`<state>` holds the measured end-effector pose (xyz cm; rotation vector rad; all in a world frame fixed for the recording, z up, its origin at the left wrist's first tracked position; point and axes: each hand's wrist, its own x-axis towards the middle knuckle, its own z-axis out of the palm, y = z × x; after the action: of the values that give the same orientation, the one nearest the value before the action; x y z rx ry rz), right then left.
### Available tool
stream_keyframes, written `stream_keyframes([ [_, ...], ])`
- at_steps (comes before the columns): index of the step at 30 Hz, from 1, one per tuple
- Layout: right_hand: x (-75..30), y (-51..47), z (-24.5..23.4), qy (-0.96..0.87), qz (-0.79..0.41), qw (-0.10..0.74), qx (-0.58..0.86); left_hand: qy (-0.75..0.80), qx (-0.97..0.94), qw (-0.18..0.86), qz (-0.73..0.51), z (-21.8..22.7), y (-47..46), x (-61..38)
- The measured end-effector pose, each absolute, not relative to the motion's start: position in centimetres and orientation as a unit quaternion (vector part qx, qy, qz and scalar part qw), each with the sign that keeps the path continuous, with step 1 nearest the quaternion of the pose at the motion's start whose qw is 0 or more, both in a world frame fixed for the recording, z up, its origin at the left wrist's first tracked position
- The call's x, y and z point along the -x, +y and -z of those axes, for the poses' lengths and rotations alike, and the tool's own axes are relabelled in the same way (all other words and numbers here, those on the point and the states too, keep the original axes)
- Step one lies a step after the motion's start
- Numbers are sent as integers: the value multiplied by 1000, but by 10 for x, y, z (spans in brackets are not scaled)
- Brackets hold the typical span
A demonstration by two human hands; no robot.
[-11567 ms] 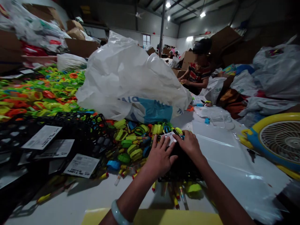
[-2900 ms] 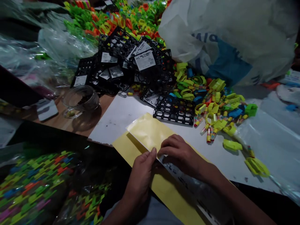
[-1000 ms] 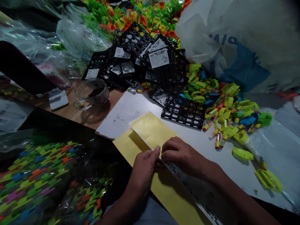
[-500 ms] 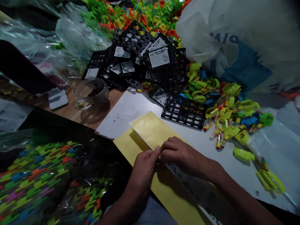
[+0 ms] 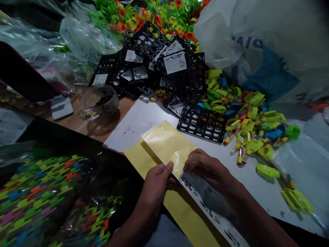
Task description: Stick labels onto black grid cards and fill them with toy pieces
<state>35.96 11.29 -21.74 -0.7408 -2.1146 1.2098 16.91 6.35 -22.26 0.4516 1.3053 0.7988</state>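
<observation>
My left hand (image 5: 156,181) is closed on the edge of a yellow sheet (image 5: 164,137), thumb on top and fingers underneath. The upper part of this sheet is bare, glossy yellow. White printed labels (image 5: 205,199) cover its lower part. At the top of the printed area, my right hand (image 5: 203,166) is closed in a pinch at a label's edge, its fingertips partly hidden. Another yellow sheet (image 5: 136,159) lies beneath, angled off the table edge.
Black plastic grid trays (image 5: 203,123), several with white labels, are piled at the back. Yellow-green plastic pieces (image 5: 254,144) and small tubes lie to the right. A glass bowl (image 5: 99,99) stands left. Bagged colourful pieces (image 5: 33,195) sit lower left; a white sack (image 5: 236,34) stands back right.
My right hand has moved slightly right and away from my left hand, showing more of the bare yellow and the printed labels. The left hand keeps its hold.
</observation>
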Motion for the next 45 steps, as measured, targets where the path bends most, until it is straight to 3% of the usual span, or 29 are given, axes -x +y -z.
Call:
stream_keyframes([
  [3, -362, 114, 220, -803, -421, 295, 302, 581, -209, 699, -361, 222, 65, -170],
  [7, -351, 119, 226, -859, -362, 235, 274, 596, -203, 694, -349, 222, 64, -169],
  [11, -345, 122, 224, -845, -393, 249, 263, 614, -216, 678, -342, 226, 63, -168],
  [16, -367, 117, 224, -679, -540, 385, 315, 595, -224, 693, -338, 236, 66, -167],
  [19, -390, 122, 222, -569, -523, 506, 383, 600, -238, 684, -341, 237, 68, -168],
  [21, -402, 135, 215, -547, -474, 540, 430, 616, -268, 663, -331, 236, 67, -168],
  [27, -392, 206, 192, -682, -378, 373, 503, 635, -453, 608, -146, 220, 66, -153],
  [30, -373, 240, 196, -759, -300, 309, 489, 653, -590, 451, -148, 201, 76, -139],
  [33, -357, 265, 205, -801, -240, 277, 473, 604, -709, 265, -248, 188, 101, -137],
  [37, -348, 285, 217, -818, -200, 246, 480, 467, -823, 70, -315, 209, 152, -159],
  [43, -340, 283, 229, -823, -113, 182, 526, 433, -883, 49, -173, 272, 198, -188],
  [45, -337, 278, 233, -822, -81, 194, 529, 441, -881, 53, -163, 280, 197, -188],
])
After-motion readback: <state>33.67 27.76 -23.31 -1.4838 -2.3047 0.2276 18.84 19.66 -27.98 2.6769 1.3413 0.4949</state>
